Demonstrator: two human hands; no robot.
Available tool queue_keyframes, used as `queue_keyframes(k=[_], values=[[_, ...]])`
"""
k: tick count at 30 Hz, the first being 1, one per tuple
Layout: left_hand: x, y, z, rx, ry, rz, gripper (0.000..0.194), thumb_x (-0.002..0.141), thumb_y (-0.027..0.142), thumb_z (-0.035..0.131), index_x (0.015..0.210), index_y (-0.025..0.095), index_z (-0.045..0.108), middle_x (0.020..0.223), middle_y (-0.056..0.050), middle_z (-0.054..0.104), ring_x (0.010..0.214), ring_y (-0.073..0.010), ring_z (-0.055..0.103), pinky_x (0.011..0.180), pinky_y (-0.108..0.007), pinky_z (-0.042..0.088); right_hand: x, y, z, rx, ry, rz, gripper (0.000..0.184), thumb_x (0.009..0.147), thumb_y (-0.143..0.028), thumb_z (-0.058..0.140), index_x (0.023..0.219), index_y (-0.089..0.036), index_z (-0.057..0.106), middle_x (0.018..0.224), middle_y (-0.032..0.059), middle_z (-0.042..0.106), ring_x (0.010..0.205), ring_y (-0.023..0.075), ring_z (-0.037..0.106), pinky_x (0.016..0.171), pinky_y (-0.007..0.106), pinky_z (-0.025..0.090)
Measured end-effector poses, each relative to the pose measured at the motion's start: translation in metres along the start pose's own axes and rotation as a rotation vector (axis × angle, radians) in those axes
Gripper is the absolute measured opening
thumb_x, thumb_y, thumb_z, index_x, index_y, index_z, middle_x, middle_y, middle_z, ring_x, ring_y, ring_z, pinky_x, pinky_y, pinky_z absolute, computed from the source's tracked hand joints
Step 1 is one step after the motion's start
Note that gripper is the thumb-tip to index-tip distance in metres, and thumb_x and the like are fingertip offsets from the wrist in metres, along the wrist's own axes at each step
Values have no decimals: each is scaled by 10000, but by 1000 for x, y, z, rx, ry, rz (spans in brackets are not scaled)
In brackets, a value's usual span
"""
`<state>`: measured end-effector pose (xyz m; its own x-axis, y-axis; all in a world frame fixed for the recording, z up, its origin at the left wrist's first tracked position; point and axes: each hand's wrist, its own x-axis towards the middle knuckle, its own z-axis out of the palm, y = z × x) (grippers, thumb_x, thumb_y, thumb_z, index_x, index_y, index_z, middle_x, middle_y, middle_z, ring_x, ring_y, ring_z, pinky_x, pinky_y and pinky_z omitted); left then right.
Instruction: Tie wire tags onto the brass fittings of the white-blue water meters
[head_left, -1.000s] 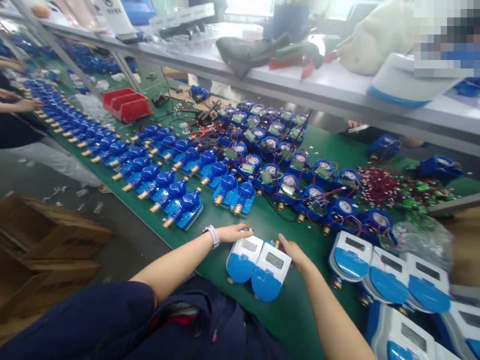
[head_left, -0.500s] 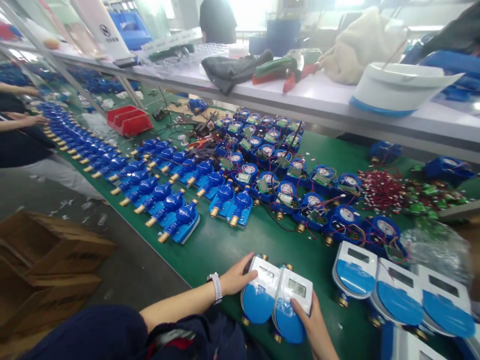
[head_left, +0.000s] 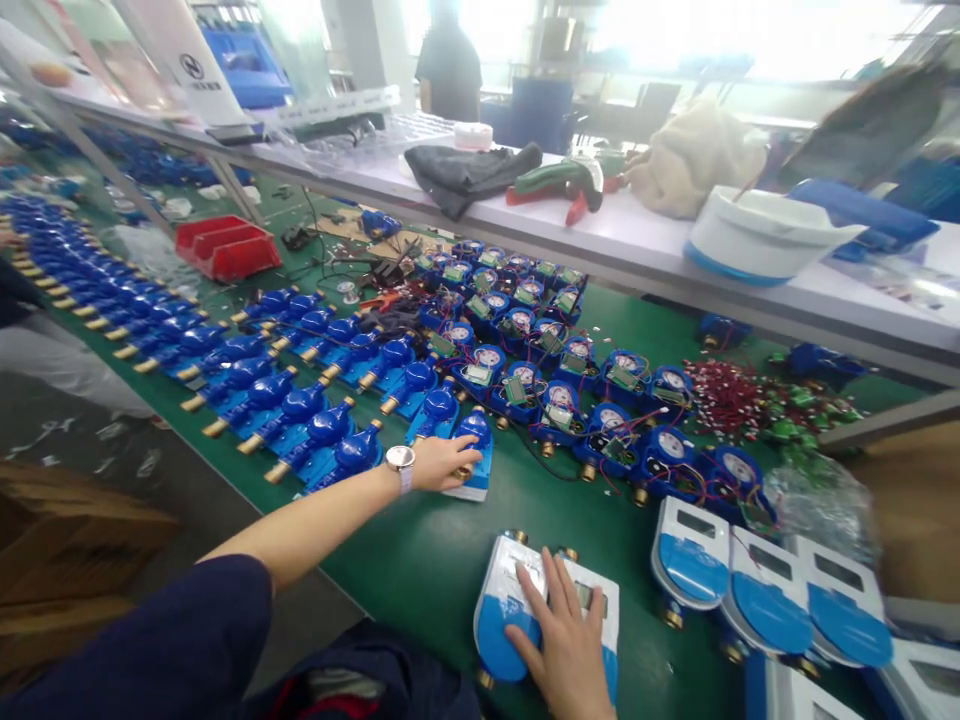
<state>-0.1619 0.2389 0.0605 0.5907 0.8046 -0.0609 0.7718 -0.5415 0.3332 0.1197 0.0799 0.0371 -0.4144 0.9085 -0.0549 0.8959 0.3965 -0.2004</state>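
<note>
My left hand (head_left: 439,463) reaches over the front of the rows of blue water meter bodies, its fingers curled around one blue meter body (head_left: 476,452) with brass fittings. Lower down, my right hand (head_left: 562,635) lies with spread fingers on top of a pair of white-and-blue water meters (head_left: 501,615) side by side on the green bench mat (head_left: 420,570). The hand hides most of the right meter's display. Open meters with wires and small circuit boards (head_left: 525,385) stand in rows just beyond my hands. Several finished white-and-blue meters (head_left: 769,600) lie to the right.
A red parts bin (head_left: 225,250) sits on the mat at the back. A white shelf (head_left: 600,225) runs above, holding cloths, tools and a white meter cover (head_left: 765,235). Red wires with green parts (head_left: 727,395) lie at right. Cardboard boxes (head_left: 67,540) stand on the floor at lower left.
My left hand has left the white meters and moved forward onto a blue meter body. My right hand now lies flat across the white pair. The view has turned slightly.
</note>
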Motion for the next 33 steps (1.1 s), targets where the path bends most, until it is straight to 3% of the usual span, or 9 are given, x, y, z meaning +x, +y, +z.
queue_keyframes(k=[5, 10, 14, 18, 22, 24, 27, 30, 33], values=[[-16, -2, -19, -560, -86, -134, 326, 767, 408, 509, 1008, 191, 540, 811, -24, 611, 717, -143, 566, 635, -232, 422, -6, 4, 7, -36, 19, 16, 539, 816, -507, 410, 1325, -383, 280, 1423, 57, 255, 1280, 309, 249, 955, 634, 128], [-7, -5, 27, -1069, -364, -328, 424, 707, 503, 556, 924, 138, 571, 793, -31, 603, 703, -135, 553, 618, -230, 424, -2, -3, 5, -24, 45, 39, 522, 805, -515, 424, 1298, -358, 354, 1418, 61, 269, 1284, 297, 242, 981, 593, 141], [-5, 14, 55, -1167, -200, -523, 655, 714, 562, 512, 1229, 167, 433, 1076, -97, 575, 904, -212, 567, 766, -325, 444, -3, -6, 4, -67, 68, 128, 544, 778, -538, 450, 1282, -343, 388, 1405, 77, 294, 1285, 311, 230, 970, 610, 133], [-25, 45, 68, -1271, -40, -384, 1026, 568, 372, 736, 1386, 213, 138, 1372, -120, 337, 1200, -260, 387, 1005, -394, 287, -4, -3, 3, -96, 66, 122, 541, 789, -535, 426, 1291, -341, 374, 1399, 67, 309, 1287, 307, 223, 968, 608, 138], [-52, 72, 88, -1481, 4, -311, 979, 692, 362, 650, 1398, 207, -10, 1414, -135, 255, 1250, -242, 331, 1026, -412, 267, -4, 6, 3, -111, 78, 145, 551, 793, -549, 405, 1287, -306, 393, 1411, 77, 280, 1298, 319, 181, 960, 604, 161], [-60, 75, 91, -1353, 13, -305, 914, 735, 381, 599, 1399, 197, -1, 1418, -141, 242, 1266, -241, 303, 1039, -423, 240, -5, 12, 3, -109, 83, 160, 559, 789, -560, 403, 1278, -289, 411, 1412, 84, 276, 1300, 325, 168, 959, 596, 175], [-62, 58, 76, -856, 143, -344, 785, 748, 379, 571, 1389, 206, 154, 1433, -122, 207, 1305, -265, 201, 1063, -460, 150, -7, 17, 3, -96, 84, 158, 568, 782, -572, 410, 1270, -283, 422, 1410, 85, 280, 1299, 324, 171, 961, 581, 189], [-54, 16, 51, -327, 385, -437, 712, 725, 266, 585, 1358, 221, 261, 1457, -96, 123, 1326, -297, 87, 1061, -507, 68, -7, 15, 4, -91, 82, 160, 570, 781, -562, 427, 1276, -280, 414, 1414, 94, 270, 1299, 321, 175, 964, 582, 178], [-44, -28, 35, -101, 321, -411, 624, 694, 163, 576, 1287, 206, 387, 1440, -114, 175, 1293, -312, 216, 1029, -489, 213, -7, 9, 4, -95, 72, 171, 557, 794, -527, 433, 1288, -273, 397, 1422, 105, 247, 1301, 319, 169, 965, 592, 150]])
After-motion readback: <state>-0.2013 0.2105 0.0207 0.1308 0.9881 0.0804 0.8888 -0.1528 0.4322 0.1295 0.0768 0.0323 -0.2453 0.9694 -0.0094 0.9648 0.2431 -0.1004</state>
